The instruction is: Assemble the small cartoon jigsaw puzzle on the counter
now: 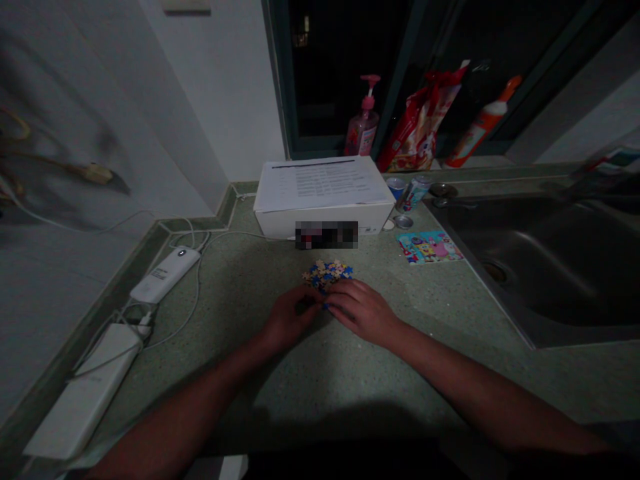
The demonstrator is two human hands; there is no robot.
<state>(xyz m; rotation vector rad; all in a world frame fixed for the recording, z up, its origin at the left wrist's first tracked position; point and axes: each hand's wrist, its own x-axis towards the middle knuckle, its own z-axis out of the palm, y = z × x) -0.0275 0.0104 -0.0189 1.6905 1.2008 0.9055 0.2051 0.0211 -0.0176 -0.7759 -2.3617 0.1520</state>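
Observation:
A small pile of jigsaw pieces [327,272], blue, tan and yellow, lies on the speckled green counter [320,373]. Just in front of the pile my two hands meet. My left hand [294,313] is closed, its thumb and fingertips pressed together at the near left edge of the pile. My right hand [361,308] has its fingers curled round a small blue puzzle piece [325,306], which shows between the fingertips of both hands. Whether the left fingers grip that same piece is too small and dark to tell.
A white box [325,193] with a printed sheet stands behind the pile. Right of it are cans [414,193], a colourful cartoon card [431,247] and a metal sink [550,267]. Power strips [85,393] and cables lie left. Bottles and a red bag [420,127] stand by the window.

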